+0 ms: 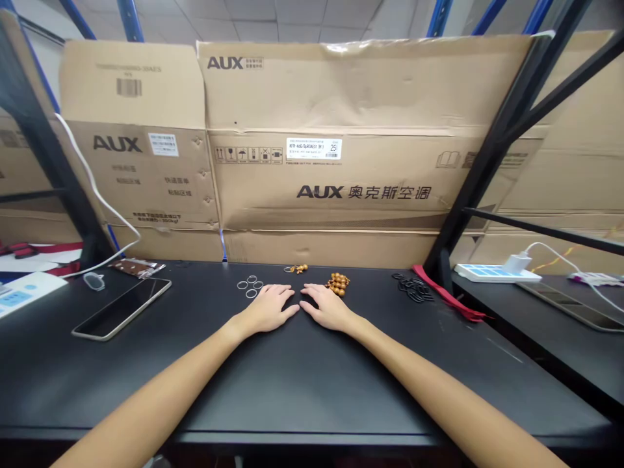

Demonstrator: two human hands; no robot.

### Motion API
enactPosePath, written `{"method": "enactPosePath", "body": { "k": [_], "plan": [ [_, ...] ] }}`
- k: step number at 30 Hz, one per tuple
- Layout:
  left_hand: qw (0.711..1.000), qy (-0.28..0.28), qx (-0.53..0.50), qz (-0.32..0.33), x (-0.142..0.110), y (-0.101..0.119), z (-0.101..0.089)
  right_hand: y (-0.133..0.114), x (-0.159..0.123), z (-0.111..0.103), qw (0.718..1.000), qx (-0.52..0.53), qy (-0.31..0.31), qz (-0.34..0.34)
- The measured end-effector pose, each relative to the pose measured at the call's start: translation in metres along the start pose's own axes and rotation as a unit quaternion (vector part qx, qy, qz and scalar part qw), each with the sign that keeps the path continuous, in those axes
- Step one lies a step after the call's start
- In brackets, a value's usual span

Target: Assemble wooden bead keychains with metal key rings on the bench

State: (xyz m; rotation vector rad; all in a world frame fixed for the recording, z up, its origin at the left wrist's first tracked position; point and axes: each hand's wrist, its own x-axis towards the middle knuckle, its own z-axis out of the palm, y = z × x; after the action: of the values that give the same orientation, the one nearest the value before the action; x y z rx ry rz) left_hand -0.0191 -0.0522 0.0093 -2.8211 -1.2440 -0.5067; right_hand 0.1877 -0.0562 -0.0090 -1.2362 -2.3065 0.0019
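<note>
In the head view, the left hand (267, 309) and the right hand (327, 307) lie flat and open near the middle of the black bench (302, 403), palms down and holding nothing, their 2 sets of fingertips just beside each other. A small cluster of metal rings (250, 286) sits just beyond the left hand, towards the back edge of the bench. A heap of round wooden beads (338, 283) lies just beyond the right hand, and a shorter string of wooden beads (296, 268) lies near the back edge, between the 2 hands. Further right, a pile of black rings (413, 288) lies near a red strap (446, 292) at the bench's back right corner. A smartphone (121, 308) lies face up towards the left edge, beside a small transparent case (93, 281). Flattened AUX cardboard boxes (316, 182) stand upright along the back edge, and a white power strip (497, 273) sits on a separate bench (550, 338) to the right.
</note>
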Motion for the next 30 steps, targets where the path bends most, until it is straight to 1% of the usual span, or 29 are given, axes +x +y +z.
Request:
{"method": "enactPosePath", "body": {
  "k": [3,5,7,11,15,18,20,22,23,25,26,28,30],
  "plan": [
    [0.999,0.009,0.017,-0.032,-0.001,0.000,0.003,0.001,0.000,0.001,1.000,0.000,0.006,-0.004],
    [0.999,0.010,0.017,-0.037,-0.001,-0.001,0.003,0.002,0.000,0.002,1.000,0.001,0.008,-0.005],
    [1.000,0.010,0.012,-0.018,-0.001,-0.001,0.003,0.002,0.000,0.002,1.000,0.003,0.008,-0.005],
    [0.999,0.016,-0.010,0.043,-0.001,0.001,-0.002,0.001,0.000,0.002,1.000,0.003,0.006,-0.006],
    [0.997,0.029,-0.018,0.064,-0.001,0.004,-0.004,-0.005,-0.001,-0.003,0.999,-0.020,0.027,-0.012],
    [0.997,0.055,0.000,0.053,-0.001,0.005,-0.003,-0.011,-0.001,-0.010,0.992,-0.109,0.060,0.036],
    [0.997,0.074,0.012,0.027,-0.001,0.005,-0.001,-0.013,-0.001,-0.013,0.976,-0.189,0.070,0.084],
    [0.997,0.076,0.016,-0.005,-0.001,0.005,0.000,-0.012,-0.001,-0.015,0.959,-0.244,0.072,0.128],
    [0.997,0.070,0.016,-0.018,-0.001,0.005,0.000,-0.010,-0.001,-0.015,0.955,-0.255,0.065,0.140],
    [0.998,0.055,0.019,-0.029,-0.001,0.005,0.000,-0.005,-0.001,-0.013,0.960,-0.242,0.038,0.137],
    [0.998,0.050,0.021,-0.026,-0.001,0.005,0.000,-0.002,-0.001,-0.012,0.968,-0.218,0.018,0.120],
    [0.999,0.045,0.018,-0.007,-0.001,0.006,-0.002,0.002,0.000,-0.009,0.984,-0.153,0.000,0.092],
    [0.999,0.046,0.005,0.014,-0.001,0.006,-0.002,0.004,0.000,-0.007,0.996,-0.075,-0.001,0.046]
  ]
}}
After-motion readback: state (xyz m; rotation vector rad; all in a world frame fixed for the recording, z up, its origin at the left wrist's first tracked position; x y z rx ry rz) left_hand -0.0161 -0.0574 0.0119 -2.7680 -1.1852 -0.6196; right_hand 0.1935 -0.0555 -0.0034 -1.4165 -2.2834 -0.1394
